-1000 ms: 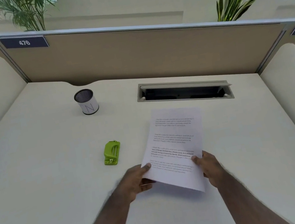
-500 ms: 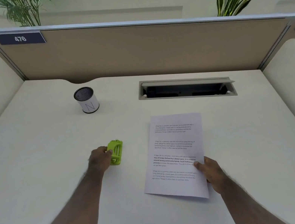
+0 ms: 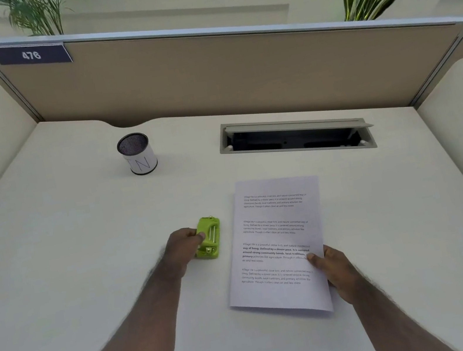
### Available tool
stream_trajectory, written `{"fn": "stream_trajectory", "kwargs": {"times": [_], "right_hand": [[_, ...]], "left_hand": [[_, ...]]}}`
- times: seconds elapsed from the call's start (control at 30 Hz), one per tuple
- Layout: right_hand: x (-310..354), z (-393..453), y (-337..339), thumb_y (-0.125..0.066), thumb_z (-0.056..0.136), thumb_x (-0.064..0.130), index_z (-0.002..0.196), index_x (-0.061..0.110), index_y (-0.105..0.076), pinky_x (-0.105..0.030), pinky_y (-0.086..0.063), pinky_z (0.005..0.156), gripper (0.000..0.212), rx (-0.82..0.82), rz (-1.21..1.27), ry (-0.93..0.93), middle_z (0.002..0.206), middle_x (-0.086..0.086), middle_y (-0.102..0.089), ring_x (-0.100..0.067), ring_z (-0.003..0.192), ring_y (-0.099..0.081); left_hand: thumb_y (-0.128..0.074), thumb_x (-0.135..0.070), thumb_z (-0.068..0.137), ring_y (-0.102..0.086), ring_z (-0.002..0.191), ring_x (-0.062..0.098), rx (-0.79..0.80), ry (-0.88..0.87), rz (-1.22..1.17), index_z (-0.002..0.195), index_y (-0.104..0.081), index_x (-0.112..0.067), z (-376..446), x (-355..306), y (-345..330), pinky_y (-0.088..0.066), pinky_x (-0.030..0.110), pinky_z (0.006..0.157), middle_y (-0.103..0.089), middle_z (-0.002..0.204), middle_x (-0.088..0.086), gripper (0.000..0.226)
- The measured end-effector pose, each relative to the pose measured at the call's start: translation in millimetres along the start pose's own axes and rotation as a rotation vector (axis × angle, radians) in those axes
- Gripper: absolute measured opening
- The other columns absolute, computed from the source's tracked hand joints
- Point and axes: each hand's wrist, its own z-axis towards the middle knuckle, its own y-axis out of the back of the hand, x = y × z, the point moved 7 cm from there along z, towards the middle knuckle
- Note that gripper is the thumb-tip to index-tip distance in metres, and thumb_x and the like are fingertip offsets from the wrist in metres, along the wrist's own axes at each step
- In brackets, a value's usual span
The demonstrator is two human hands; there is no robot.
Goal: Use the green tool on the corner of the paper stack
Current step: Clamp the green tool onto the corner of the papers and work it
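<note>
A small lime-green tool [image 3: 208, 237] lies on the white desk, just left of the paper stack [image 3: 276, 244]. My left hand [image 3: 182, 247] wraps around the tool's left side, thumb on its top edge, and the tool still rests on the desk. The paper stack is white with printed paragraphs and lies flat, its long side running away from me. My right hand [image 3: 335, 268] pinches the stack's right edge near the lower corner, thumb on top of the sheet.
A white cylindrical pen cup [image 3: 138, 157] with a dark mesh inside stands at the back left. An open cable slot [image 3: 294, 136] is cut into the desk behind the paper. A tan partition [image 3: 204, 65] closes the back; cream side panels flank the desk.
My left hand let go of the paper's lower left edge, crossed left to the green tool and closed on it. The paper settled flat under my right hand.
</note>
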Motion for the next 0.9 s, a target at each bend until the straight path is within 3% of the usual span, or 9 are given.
{"fn": "stream_trajectory", "kwargs": {"times": [0.1,0.17,0.3,0.43,0.53,0.63,0.8,0.9], "right_hand": [[0.7,-0.5,-1.9,-0.057,0.095,0.005,0.115,0.012,-0.067,-0.047,-0.054,0.090,0.023,0.008,0.002,0.000,0.116,-0.015,-0.072,-0.029,0.097,-0.068],[0.8,-1.0,-3.5,-0.057,0.095,0.005,0.118,0.011,-0.066,-0.049,-0.054,0.092,0.025,0.010,0.007,-0.001,0.117,-0.014,-0.072,-0.030,0.100,-0.068],[-0.3,-1.2,-5.7,-0.058,0.095,0.006,0.120,0.010,-0.065,-0.055,-0.053,0.095,0.026,0.019,-0.005,-0.005,0.117,-0.015,-0.072,-0.033,0.102,-0.068],[1.6,-2.6,-6.6,-0.058,0.095,0.005,0.119,0.010,-0.065,-0.053,-0.054,0.094,0.026,0.021,-0.019,0.023,0.118,-0.015,-0.072,-0.033,0.102,-0.068],[3.4,-3.3,-7.1,-0.058,0.095,0.005,0.121,0.009,-0.065,-0.049,-0.054,0.093,0.027,0.019,-0.026,0.035,0.118,-0.014,-0.071,-0.031,0.102,-0.068],[2.9,-2.5,-7.2,-0.057,0.095,0.004,0.122,0.005,-0.063,-0.056,-0.050,0.099,0.028,0.023,-0.027,0.025,0.120,-0.017,-0.070,-0.038,0.111,-0.065],[6.3,-4.5,-9.5,-0.055,0.096,0.004,0.125,0.002,-0.061,-0.058,-0.048,0.101,0.029,0.037,-0.033,0.033,0.122,-0.019,-0.068,-0.040,0.115,-0.063],[7.9,-5.3,-9.6,-0.055,0.097,0.003,0.125,0.000,-0.060,-0.057,-0.048,0.101,0.029,0.037,-0.039,0.032,0.122,-0.021,-0.068,-0.041,0.115,-0.063]], "left_hand": [[-0.061,-0.009,0.091,-0.060,0.075,0.021,0.049,0.025,-0.078,0.095,-0.065,-0.002,-6.8,-2.1,-12.1,-0.054,0.023,0.056,-0.063,0.092,0.016,0.009],[-0.060,-0.008,0.092,-0.060,0.074,0.020,0.061,0.028,-0.102,0.087,-0.063,-0.006,-9.6,-2.9,-17.6,-0.053,0.020,0.051,-0.063,0.091,0.016,0.006],[-0.060,-0.007,0.091,-0.061,0.077,0.022,0.077,0.025,-0.128,0.081,-0.063,-0.009,-11.2,-1.2,-25.5,-0.058,0.026,0.061,-0.064,0.092,0.017,0.010],[-0.062,-0.007,0.090,-0.060,0.086,0.026,0.093,0.019,-0.127,0.083,-0.064,-0.008,-10.1,-1.4,-31.3,-0.053,0.050,0.091,-0.064,0.093,0.018,0.007],[-0.064,-0.009,0.089,-0.056,0.085,0.025,0.084,0.000,-0.101,0.086,-0.065,-0.006,-11.4,-1.5,-33.7,-0.050,0.054,0.094,-0.062,0.089,0.017,0.004],[-0.064,-0.009,0.088,-0.054,0.083,0.024,0.090,-0.005,-0.088,0.081,-0.064,-0.008,-14.7,-2.0,-39.0,-0.050,0.055,0.093,-0.060,0.087,0.016,0.007],[-0.064,-0.008,0.088,-0.056,0.084,0.024,0.101,-0.011,-0.085,0.083,-0.064,-0.007,-18.3,-7.4,-52.1,-0.051,0.053,0.093,-0.060,0.087,0.015,0.005],[-0.067,-0.007,0.085,-0.064,0.091,0.030,0.090,0.008,-0.081,0.096,-0.064,-0.004,-18.0,-7.4,-56.2,-0.054,0.055,0.092,-0.065,0.097,0.019,0.011]]}}
